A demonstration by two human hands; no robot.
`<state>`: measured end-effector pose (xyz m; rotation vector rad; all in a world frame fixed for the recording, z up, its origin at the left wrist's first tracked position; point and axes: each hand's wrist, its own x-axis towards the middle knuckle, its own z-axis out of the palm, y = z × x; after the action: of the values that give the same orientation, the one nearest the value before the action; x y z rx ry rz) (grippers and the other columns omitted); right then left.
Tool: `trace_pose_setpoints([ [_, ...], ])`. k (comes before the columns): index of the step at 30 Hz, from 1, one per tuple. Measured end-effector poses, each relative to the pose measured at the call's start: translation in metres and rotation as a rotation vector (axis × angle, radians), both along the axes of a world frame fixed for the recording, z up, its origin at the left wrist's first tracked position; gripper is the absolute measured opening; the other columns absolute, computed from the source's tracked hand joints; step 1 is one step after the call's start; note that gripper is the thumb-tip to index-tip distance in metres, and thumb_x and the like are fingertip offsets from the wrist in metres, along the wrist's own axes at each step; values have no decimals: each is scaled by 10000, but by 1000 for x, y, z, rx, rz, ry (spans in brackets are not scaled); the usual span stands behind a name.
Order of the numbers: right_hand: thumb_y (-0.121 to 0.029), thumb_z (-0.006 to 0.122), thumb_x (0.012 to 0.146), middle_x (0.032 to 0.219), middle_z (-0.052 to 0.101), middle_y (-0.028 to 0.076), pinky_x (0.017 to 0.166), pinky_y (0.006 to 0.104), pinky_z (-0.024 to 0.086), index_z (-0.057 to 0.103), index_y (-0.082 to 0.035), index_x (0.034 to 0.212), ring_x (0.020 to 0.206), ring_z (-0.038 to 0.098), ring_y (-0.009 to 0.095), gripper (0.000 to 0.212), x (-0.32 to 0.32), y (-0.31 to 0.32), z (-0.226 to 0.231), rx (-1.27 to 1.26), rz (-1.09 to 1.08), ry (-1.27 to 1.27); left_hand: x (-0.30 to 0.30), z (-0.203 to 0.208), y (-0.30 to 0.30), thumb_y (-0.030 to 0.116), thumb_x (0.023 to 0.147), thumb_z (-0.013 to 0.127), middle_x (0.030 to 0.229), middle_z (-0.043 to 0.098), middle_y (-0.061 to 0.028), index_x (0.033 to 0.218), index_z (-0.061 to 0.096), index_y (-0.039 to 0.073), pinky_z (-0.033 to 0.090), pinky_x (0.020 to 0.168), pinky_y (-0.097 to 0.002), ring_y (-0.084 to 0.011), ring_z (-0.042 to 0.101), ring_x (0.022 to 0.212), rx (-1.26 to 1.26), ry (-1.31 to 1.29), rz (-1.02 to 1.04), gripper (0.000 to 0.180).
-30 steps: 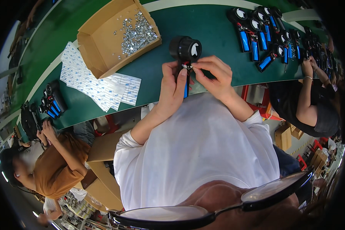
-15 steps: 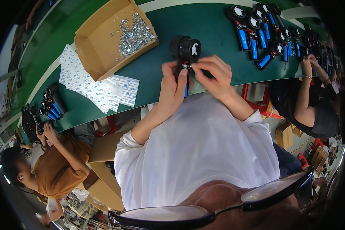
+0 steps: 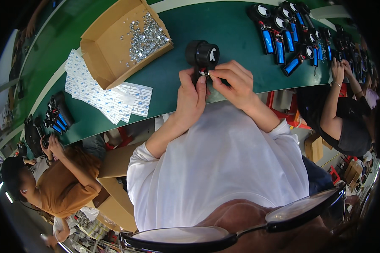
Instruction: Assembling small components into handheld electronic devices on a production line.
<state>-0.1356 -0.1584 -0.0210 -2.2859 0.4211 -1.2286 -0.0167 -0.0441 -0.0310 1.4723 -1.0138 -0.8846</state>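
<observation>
Black round device (image 3: 202, 54): stands on the green desk (image 3: 223, 29) at its near edge, directly ahead of the person; pale mark on its top face. Its lower part is hidden behind both hands.

Left hand (image 3: 191, 95): closed, thumb and fingers pinched on the device's lower part at a small pale fitting; what lies under the fingers cannot be made out.

Right hand (image 3: 233, 82): closed likewise, fingertips pressed to the same spot from the other side, touching the left hand's fingertips.

Cardboard box (image 3: 98, 55): open, to the left of the device and apart from it; a heap of small silvery parts (image 3: 147, 37) lies in its far corner.

White sheets (image 3: 102, 96): blue-printed, fanned in an overlapping spread on the desk, just beside the box's near wall.

Row of finished units (image 3: 283, 36): black with blue bodies, laid side by side at the far right of the desk, well apart from the hands.

Co-worker in an orange top (image 3: 67, 181): at lower left, hands on a second cluster of black-and-blue units (image 3: 55, 118).

Another co-worker's arm (image 3: 335, 90): reaching to the desk at the right.

Glasses frame (image 3: 223, 234): crosses the lower edge.
</observation>
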Motion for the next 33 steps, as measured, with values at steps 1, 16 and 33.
trace_pose_setpoints([
  [1, 45, 751, 688, 788, 647, 62, 515, 294, 483, 678, -37, 871, 645, 614, 211, 213, 0, 0, 0, 0, 19, 5, 0, -1, 1, 86, 1035, 399, 893, 577, -111, 1141, 327, -17, 486, 561, -267, -112, 558, 649, 5, -29, 3, 164],
  [16, 79, 721, 714, 808, 662, 98, 579, 309, 499, 677, -5, 902, 681, 632, 236, 211, -2, 2, 5, 111, 40, 81, 2, -9, -1, 61, 1027, 407, 871, 578, -109, 1132, 335, -22, 490, 576, -269, -114, 563, 653, 7, -116, 12, 151],
  [33, -13, 739, 783, 878, 675, 80, 625, 308, 523, 712, -44, 969, 751, 657, 224, 191, -4, -7, -2, 296, 7, 68, 0, -10, -18, 192, 1059, 361, 923, 617, -144, 1148, 350, -8, 541, 614, -287, -152, 638, 726, -34, 428, 54, 219],
])
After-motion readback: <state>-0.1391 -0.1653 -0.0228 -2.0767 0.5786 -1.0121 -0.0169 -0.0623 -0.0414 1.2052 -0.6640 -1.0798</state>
